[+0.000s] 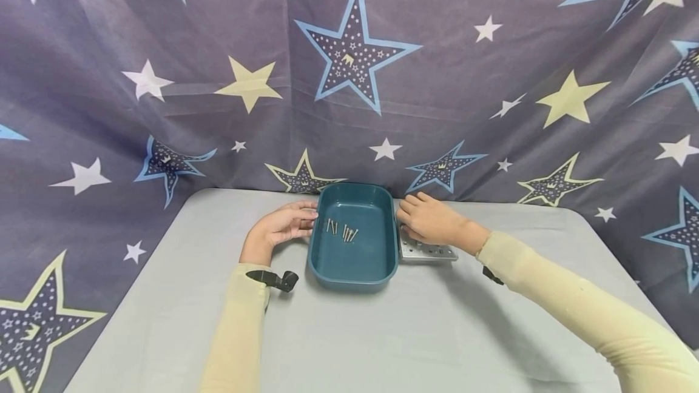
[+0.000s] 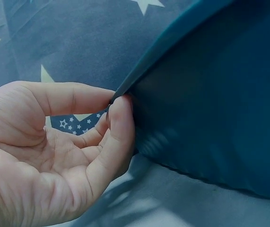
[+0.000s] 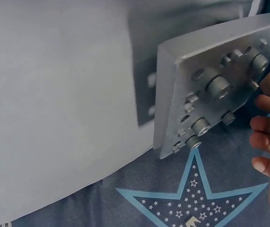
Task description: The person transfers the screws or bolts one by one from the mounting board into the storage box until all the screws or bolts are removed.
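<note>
A dark blue tray (image 1: 354, 268) stands on the table with several thin metal pins (image 1: 349, 234) lying in its left half. At its left side my left hand (image 1: 286, 222) pinches the lip, thumb and a finger meeting at the rim in the left wrist view. Right beside the tray lies a silver metal block (image 1: 426, 252) with holes and several round-headed bolts (image 3: 219, 87). My right hand (image 1: 428, 218) is over the far part of the block, its fingers curled. In the right wrist view its fingertips hold a small metal pin (image 3: 255, 85) at the block's face; the thumb is hidden.
A pale grey cloth covers the table (image 1: 437, 332). Behind it hangs a dark curtain (image 1: 338, 132) printed with stars. A black strap (image 1: 275, 279) is on my left wrist, over a pale yellow sleeve (image 1: 235, 332).
</note>
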`<state>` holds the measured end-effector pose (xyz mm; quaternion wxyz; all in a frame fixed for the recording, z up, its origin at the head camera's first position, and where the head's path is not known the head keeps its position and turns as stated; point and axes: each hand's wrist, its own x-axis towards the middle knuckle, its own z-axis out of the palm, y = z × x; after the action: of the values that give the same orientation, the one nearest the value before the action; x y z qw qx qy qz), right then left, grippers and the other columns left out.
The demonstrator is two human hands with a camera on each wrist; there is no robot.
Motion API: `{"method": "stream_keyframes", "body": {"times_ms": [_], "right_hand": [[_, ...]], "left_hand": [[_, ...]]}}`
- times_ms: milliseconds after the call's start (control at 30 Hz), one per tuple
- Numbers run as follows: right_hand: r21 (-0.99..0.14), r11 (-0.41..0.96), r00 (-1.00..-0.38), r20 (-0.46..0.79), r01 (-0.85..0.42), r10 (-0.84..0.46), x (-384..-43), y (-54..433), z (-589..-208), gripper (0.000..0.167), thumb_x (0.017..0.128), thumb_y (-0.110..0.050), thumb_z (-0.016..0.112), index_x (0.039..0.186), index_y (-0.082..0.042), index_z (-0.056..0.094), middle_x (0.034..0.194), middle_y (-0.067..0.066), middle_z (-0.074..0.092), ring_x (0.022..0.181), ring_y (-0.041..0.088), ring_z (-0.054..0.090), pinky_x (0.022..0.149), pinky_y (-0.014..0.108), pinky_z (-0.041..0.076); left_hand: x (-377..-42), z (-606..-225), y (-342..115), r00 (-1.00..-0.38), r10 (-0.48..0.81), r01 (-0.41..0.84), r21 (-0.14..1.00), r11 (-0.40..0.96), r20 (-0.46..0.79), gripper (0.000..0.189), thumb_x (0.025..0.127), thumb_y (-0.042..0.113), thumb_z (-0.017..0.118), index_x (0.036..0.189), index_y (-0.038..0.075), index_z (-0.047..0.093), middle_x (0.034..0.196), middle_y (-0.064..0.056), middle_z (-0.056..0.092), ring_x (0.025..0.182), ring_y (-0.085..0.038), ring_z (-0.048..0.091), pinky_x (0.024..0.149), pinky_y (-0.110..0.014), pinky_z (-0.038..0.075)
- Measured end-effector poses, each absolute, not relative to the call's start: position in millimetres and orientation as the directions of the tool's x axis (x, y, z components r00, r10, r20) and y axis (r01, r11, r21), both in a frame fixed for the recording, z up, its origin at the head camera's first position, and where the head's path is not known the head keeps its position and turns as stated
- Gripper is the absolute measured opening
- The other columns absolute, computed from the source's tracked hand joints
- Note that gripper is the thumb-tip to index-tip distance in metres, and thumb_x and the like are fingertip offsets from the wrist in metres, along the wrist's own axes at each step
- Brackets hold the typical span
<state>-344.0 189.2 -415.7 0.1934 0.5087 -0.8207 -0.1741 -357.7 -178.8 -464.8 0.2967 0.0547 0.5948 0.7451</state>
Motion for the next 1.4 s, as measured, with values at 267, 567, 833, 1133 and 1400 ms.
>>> {"method": "stream_keyframes", "body": {"times_ms": [267,567,833,1133,1400], "right_hand": [[0.498,0.401,-0.407,0.103,-0.769,-0.908,-346.0,190.3,-417.9,0.019,0.096,-0.027,0.066,0.102,-0.01,0.06,0.099,0.007,0.065,0.09,0.024,0.055,0.081,0.038,0.045],[0.517,0.38,-0.4,0.077,-0.767,-0.913,-349.0,188.0,-419.4,0.02,0.095,-0.026,0.068,0.105,-0.011,0.06,0.102,0.008,0.066,0.093,0.025,0.055,0.082,0.039,0.045],[0.548,0.361,-0.424,0.013,-0.754,-0.905,-346.6,185.9,-419.9,0.019,0.097,-0.022,0.066,0.112,-0.01,0.063,0.11,0.008,0.068,0.1,0.025,0.058,0.086,0.04,0.049],[0.549,0.373,-0.45,-0.007,-0.748,-0.893,-343.8,184.2,-420.0,0.02,0.098,-0.014,0.062,0.117,-0.006,0.062,0.116,0.01,0.068,0.106,0.025,0.058,0.091,0.041,0.051],[0.51,0.41,-0.481,-0.009,-0.756,-0.877,-341.4,184.2,-421.7,0.019,0.1,-0.011,0.06,0.118,-0.006,0.061,0.117,0.01,0.067,0.107,0.025,0.058,0.094,0.042,0.052]], "left_hand": [[-359.9,-467.9,-181.9,-0.82,0.506,-0.384,0.913,-0.139,-0.268,0.027,0.103,-0.003,0.044,0.13,0.002,0.042,0.087,0.004,0.065,0.077,-0.006,0.064,0.076,-0.023,0.056],[-360.6,-469.3,-184.0,-0.82,0.509,-0.391,0.906,-0.161,-0.263,0.023,0.103,-0.003,0.044,0.125,0.005,0.045,0.087,0.004,0.066,0.077,-0.007,0.064,0.075,-0.024,0.056],[-360.2,-468.3,-183.2,-0.812,0.518,-0.404,0.898,-0.171,-0.267,0.024,0.103,-0.003,0.044,0.126,0.004,0.044,0.087,0.003,0.066,0.077,-0.007,0.064,0.074,-0.024,0.056],[-360.4,-467.8,-183.4,-0.812,0.522,-0.399,0.901,-0.169,-0.261,0.023,0.104,-0.003,0.043,0.126,0.004,0.044,0.088,0.004,0.066,0.078,-0.007,0.065,0.074,-0.023,0.056],[-362.5,-471.7,-183.6,-0.811,0.523,-0.393,0.906,-0.156,-0.261,0.026,0.104,-0.003,0.043,0.13,0.003,0.043,0.091,0.003,0.067,0.081,-0.008,0.066,0.075,-0.024,0.057]]}}
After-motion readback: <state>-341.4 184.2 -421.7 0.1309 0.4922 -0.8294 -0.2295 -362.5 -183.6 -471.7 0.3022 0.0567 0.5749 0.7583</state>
